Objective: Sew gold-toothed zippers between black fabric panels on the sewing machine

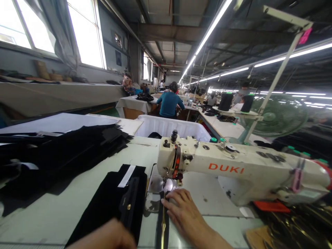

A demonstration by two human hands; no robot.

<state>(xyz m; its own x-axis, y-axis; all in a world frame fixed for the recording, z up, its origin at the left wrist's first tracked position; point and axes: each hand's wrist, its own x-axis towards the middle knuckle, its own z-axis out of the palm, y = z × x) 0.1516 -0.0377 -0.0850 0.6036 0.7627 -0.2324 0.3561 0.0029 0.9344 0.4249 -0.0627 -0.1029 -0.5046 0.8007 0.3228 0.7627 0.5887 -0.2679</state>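
A long black zipper strip with gold teeth [163, 226] runs under the presser foot of the white sewing machine [197, 162]. My right hand [183, 212] is on the strip just in front of the needle area, thumb and forefinger closed at it. Left of the strip lies a black fabric panel [103, 204] with a white label strip [127, 176] and a dark trim piece with a small gold fitting [129, 206]. Smeared by motion, my left hand [111, 235] is over the lower part of this panel; its fingers cannot be made out.
Stacked black fabric pieces [64, 155] cover the left of the table. Behind the machine stands a white plastic bin [173, 126]. Gold-edged dark pieces [298, 224] lie at lower right, near a red item [272, 206]. A person in a teal top [169, 103] sits ahead.
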